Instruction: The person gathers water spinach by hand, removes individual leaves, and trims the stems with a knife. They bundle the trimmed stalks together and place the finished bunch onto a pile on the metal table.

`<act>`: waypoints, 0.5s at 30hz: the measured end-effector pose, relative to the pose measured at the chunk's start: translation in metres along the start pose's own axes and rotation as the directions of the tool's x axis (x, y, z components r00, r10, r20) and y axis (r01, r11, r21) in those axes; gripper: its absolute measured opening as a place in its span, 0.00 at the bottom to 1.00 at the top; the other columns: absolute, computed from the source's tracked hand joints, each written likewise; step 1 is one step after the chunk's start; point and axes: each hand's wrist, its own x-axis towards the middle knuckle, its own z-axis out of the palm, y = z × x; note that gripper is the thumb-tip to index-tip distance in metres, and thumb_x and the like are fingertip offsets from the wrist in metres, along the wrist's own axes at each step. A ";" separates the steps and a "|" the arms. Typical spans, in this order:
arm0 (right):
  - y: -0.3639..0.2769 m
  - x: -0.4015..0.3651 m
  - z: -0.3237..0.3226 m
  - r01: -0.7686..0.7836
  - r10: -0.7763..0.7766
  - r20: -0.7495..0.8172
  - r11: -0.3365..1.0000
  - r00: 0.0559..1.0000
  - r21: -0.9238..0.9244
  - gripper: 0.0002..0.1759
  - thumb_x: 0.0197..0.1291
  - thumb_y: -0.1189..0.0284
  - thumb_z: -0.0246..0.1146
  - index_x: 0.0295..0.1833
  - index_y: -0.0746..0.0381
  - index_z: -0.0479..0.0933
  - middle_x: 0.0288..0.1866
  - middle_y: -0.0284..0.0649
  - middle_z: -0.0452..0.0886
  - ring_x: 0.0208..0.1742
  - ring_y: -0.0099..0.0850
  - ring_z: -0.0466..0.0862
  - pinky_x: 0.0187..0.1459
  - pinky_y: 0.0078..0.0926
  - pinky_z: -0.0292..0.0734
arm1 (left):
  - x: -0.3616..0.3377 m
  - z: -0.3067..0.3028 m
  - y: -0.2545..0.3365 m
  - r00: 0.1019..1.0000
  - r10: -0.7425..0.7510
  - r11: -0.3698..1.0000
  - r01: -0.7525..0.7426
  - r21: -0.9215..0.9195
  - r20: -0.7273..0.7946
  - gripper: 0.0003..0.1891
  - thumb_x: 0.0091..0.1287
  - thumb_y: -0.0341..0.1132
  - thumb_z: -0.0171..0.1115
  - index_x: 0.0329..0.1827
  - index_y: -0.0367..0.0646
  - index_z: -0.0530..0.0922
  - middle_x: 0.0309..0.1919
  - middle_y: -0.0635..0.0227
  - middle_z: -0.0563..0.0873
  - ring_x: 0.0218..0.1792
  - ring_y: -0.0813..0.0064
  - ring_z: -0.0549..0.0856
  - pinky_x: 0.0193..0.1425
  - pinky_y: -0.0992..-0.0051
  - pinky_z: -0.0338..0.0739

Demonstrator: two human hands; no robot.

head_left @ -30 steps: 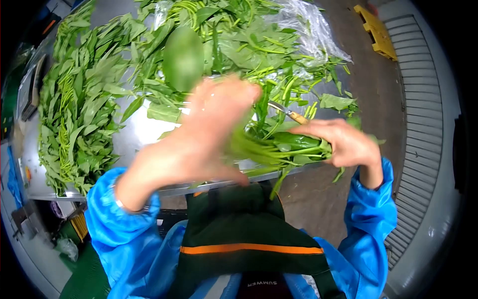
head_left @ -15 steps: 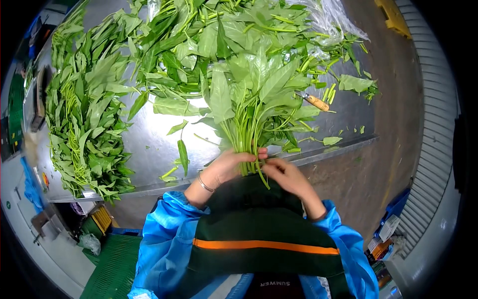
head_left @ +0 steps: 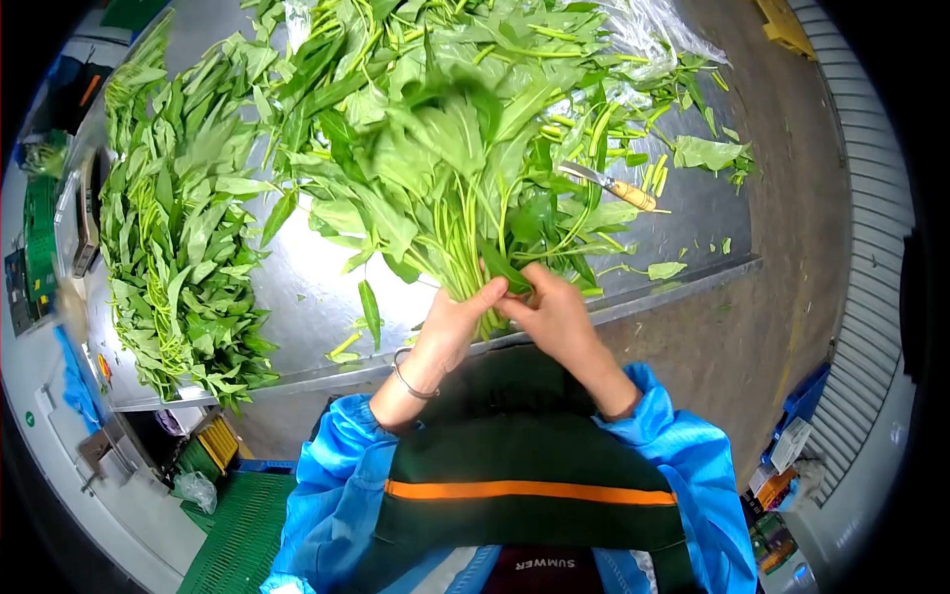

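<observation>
A bunch of leafy green stems (head_left: 460,218) stands upright over the front edge of the metal table. My left hand (head_left: 460,317) is wrapped round its lower stems, a bangle on the wrist. On the right of the bunch, my right hand (head_left: 549,309) has its fingers pinched at a stem with a dark leaf, against the left thumb. A curved knife with a wooden handle (head_left: 630,194) lies on the table to the right. Behind the bunch spreads a large loose heap of the same greens (head_left: 346,89).
Stacked greens (head_left: 183,257) line the left of the metal table (head_left: 297,287). Clear plastic (head_left: 658,40) lies at the back right, near cut stem pieces. A green crate (head_left: 237,535) stands below at the left, a roller shutter (head_left: 851,247) at the right.
The bunch has tipped a little to the left, and my left hand has turned more upright round it. My right hand has moved up and in against the stems. The knife's blade now shows more.
</observation>
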 end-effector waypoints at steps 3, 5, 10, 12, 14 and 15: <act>-0.002 -0.005 0.011 0.029 -0.029 -0.008 0.991 1.000 0.129 0.14 0.51 0.72 0.66 0.43 0.64 0.75 0.31 0.48 0.79 0.28 0.41 0.80 0.28 0.32 0.74 | -0.002 0.005 0.005 0.998 -0.016 0.998 0.012 -0.057 -0.066 0.13 0.64 0.30 0.60 0.49 0.35 0.72 0.34 0.65 0.81 0.37 0.74 0.80 0.45 0.76 0.75; 0.003 -0.011 0.008 0.214 -0.214 -0.024 0.977 0.977 -0.009 0.13 0.50 0.76 0.65 0.43 0.65 0.76 0.31 0.45 0.80 0.31 0.35 0.83 0.30 0.27 0.75 | -0.004 0.007 0.013 0.998 -0.051 0.995 0.047 -0.087 -0.040 0.12 0.64 0.30 0.60 0.47 0.35 0.73 0.33 0.65 0.81 0.36 0.73 0.80 0.44 0.75 0.75; -0.001 -0.051 -0.011 0.544 -0.581 0.291 0.814 0.760 0.205 0.09 0.51 0.76 0.65 0.40 0.61 0.79 0.34 0.40 0.81 0.37 0.37 0.83 0.38 0.27 0.78 | 0.000 0.010 0.019 0.983 -0.014 0.975 -0.027 -0.221 -0.183 0.10 0.63 0.31 0.60 0.44 0.37 0.73 0.33 0.65 0.81 0.28 0.77 0.78 0.34 0.77 0.75; 0.000 -0.051 -0.025 0.230 -0.299 0.072 0.848 0.952 0.478 0.11 0.59 0.74 0.60 0.48 0.62 0.75 0.35 0.40 0.82 0.34 0.33 0.83 0.36 0.25 0.79 | -0.005 0.017 0.039 0.982 0.157 0.967 -0.174 -0.186 -0.103 0.13 0.60 0.27 0.62 0.47 0.38 0.72 0.36 0.66 0.80 0.30 0.78 0.78 0.35 0.77 0.75; 0.003 -0.030 -0.046 -0.061 0.271 -0.119 0.574 0.955 0.816 0.14 0.62 0.74 0.57 0.54 0.60 0.72 0.37 0.41 0.82 0.30 0.27 0.81 0.31 0.22 0.77 | -0.025 0.032 0.062 0.948 0.318 0.947 -0.318 -0.032 0.000 0.18 0.58 0.22 0.63 0.51 0.37 0.70 0.38 0.67 0.80 0.32 0.79 0.78 0.36 0.78 0.75; 0.000 -0.012 -0.059 -0.065 0.483 -0.148 0.396 0.863 0.916 0.17 0.63 0.74 0.56 0.57 0.59 0.70 0.39 0.41 0.81 0.28 0.24 0.80 0.29 0.21 0.76 | -0.027 0.036 0.064 0.947 0.321 0.942 -0.320 -0.105 -0.007 0.17 0.59 0.22 0.62 0.51 0.37 0.71 0.37 0.68 0.80 0.33 0.79 0.78 0.36 0.78 0.74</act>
